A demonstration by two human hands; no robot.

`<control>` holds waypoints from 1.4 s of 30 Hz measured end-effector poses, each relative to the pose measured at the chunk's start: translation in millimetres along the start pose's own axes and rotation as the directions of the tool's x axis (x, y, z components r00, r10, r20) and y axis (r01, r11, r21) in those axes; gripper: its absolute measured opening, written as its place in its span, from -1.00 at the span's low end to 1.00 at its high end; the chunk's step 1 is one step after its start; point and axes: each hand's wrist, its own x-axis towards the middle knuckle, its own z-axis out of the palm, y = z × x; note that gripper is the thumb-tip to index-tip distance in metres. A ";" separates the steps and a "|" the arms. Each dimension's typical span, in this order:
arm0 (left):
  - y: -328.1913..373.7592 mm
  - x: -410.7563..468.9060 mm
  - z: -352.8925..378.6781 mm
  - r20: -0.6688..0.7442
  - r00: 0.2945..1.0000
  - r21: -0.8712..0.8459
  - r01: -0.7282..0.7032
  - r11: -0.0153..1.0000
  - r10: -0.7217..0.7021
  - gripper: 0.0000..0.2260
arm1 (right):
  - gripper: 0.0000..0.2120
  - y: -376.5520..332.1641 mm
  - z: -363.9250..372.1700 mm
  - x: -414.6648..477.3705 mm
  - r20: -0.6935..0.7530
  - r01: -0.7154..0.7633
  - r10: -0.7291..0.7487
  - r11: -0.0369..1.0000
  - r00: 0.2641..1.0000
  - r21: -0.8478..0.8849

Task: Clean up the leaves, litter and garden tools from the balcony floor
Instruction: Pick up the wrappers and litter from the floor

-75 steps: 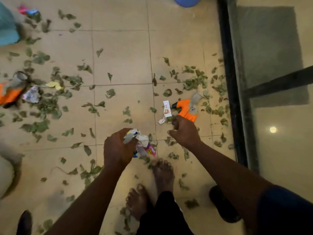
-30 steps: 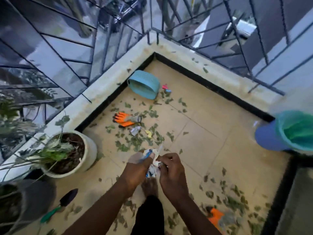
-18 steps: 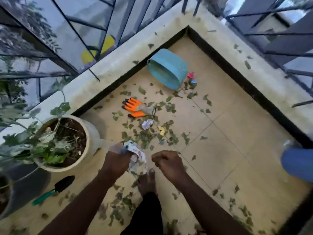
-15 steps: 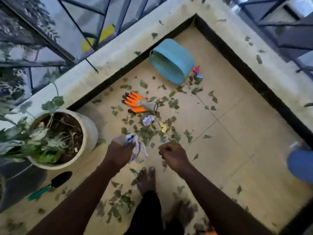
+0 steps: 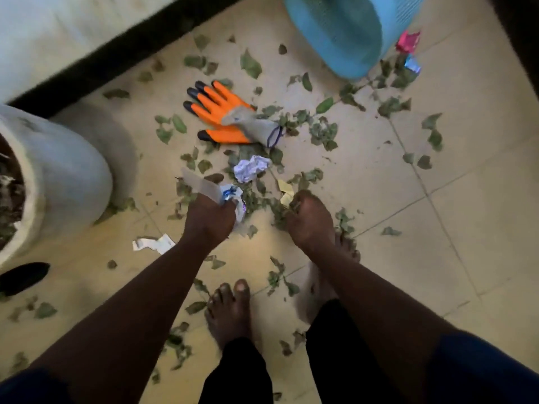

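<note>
I am holding my left hand [image 5: 210,223] low over the floor [image 5: 437,243], its fingers [image 5: 217,207] clenched round a wad of litter [image 5: 229,195]: foil, paper and a flat card sticking out ahead of them. My right hand [image 5: 310,221] is reaching down into the leaves [image 5: 312,174], fingers [image 5: 303,201] curled under, touching a yellow scrap [image 5: 285,189]; I cannot tell whether they are gripping anything.

A paper ball [image 5: 252,169] is lying just ahead, between the two sets of fingers. Further ahead is the glove [image 5: 221,112], and well beyond that the basket [image 5: 344,30], lying on its side. A paper strip [image 5: 151,244] is sitting behind the left fingers, to their left.

I am judging all of this as featherlight. The leaves look dry and likely to crumble, so scooping from underneath should suit them better than pinching. The ball should crush easily and take a grip anywhere. The glove looks soft and floppy, and I am planning to take it by the grey cuff.
</note>
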 end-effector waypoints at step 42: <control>-52.3 -36.3 -38.3 0.019 0.964 -0.693 0.205 0.691 -0.267 -0.87 | -0.72 -106.3 -50.3 -10.4 0.050 0.130 -0.169 0.889 0.984 0.440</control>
